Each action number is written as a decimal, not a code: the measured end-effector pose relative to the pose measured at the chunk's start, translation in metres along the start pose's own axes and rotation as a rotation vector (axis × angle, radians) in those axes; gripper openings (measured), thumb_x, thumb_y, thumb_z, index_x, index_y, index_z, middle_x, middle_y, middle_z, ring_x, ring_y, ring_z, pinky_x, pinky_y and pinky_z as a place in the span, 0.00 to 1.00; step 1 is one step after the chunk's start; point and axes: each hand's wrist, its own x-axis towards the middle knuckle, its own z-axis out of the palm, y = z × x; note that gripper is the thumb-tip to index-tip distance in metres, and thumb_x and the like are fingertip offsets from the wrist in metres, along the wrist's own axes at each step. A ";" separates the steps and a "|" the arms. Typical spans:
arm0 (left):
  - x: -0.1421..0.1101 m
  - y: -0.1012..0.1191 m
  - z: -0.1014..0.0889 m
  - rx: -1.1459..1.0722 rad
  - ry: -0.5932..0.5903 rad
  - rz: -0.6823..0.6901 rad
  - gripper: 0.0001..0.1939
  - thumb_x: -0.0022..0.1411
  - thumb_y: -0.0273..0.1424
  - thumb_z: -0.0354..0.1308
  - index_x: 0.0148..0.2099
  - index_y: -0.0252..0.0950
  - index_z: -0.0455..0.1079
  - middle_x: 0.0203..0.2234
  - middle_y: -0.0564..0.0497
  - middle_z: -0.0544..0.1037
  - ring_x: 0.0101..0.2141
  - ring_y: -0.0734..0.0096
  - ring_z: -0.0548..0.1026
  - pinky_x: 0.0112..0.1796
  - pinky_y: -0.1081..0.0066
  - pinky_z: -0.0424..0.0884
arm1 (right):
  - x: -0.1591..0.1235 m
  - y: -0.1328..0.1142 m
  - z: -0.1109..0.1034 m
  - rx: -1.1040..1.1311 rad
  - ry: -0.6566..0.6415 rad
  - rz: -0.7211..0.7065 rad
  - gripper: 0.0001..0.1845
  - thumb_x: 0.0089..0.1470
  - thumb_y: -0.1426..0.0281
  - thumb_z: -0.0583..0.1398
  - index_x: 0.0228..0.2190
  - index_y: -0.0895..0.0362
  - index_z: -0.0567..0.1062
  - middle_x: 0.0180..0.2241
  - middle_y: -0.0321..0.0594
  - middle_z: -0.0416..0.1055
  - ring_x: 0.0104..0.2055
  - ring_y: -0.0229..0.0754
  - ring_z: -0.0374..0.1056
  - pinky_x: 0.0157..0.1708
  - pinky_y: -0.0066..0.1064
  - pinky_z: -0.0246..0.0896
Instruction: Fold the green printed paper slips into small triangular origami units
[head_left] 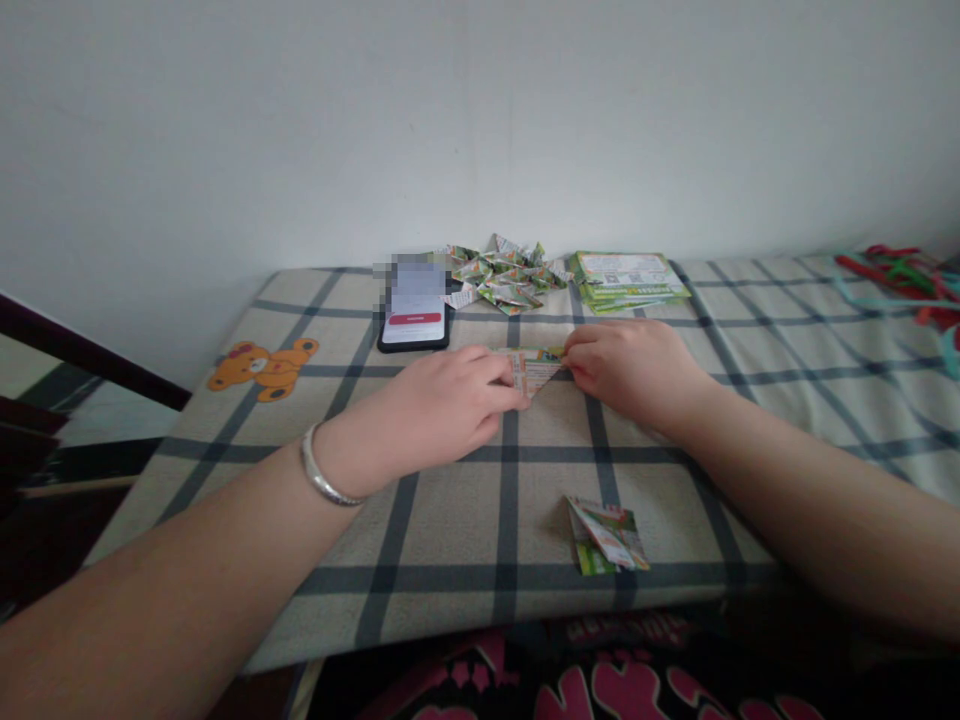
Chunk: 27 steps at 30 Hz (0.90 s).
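Note:
Between my two hands a printed paper piece (pixel 536 372) lies on the checked tablecloth, its right side folded to a slant. My left hand (pixel 450 400), with a silver bangle at the wrist, holds its left end under curled fingers. At the right corner, my right hand (pixel 634 370) pinches the paper between thumb and fingers. Closer to my body sits a folded paper piece (pixel 607 535) on the cloth. Behind my hands lies a heap of folded paper pieces (pixel 510 275), and right of it a stack of printed green-and-white sheets (pixel 630 278).
A phone (pixel 414 310) with a lit screen lies left of the heap. A teddy bear cutout (pixel 266 370) is on the cloth at the left. Red and green items in a light-blue basket (pixel 900 285) stand at the far right. A white wall (pixel 480 130) rises behind the table.

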 end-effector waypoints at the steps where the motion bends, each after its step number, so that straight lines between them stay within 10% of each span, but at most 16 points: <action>1: 0.000 0.000 0.000 -0.002 0.001 0.002 0.16 0.63 0.26 0.55 0.50 0.46 0.74 0.45 0.50 0.75 0.46 0.60 0.72 0.44 0.60 0.73 | 0.000 0.001 -0.001 -0.003 -0.002 0.000 0.12 0.57 0.74 0.54 0.29 0.57 0.78 0.34 0.42 0.77 0.32 0.45 0.71 0.25 0.33 0.47; 27: 0.004 -0.008 0.016 -0.003 0.146 0.158 0.14 0.65 0.28 0.55 0.53 0.36 0.71 0.50 0.51 0.77 0.51 0.61 0.72 0.52 0.58 0.70 | 0.008 0.014 0.030 0.367 0.223 -0.114 0.19 0.58 0.68 0.58 0.50 0.59 0.73 0.43 0.45 0.77 0.45 0.48 0.71 0.46 0.37 0.63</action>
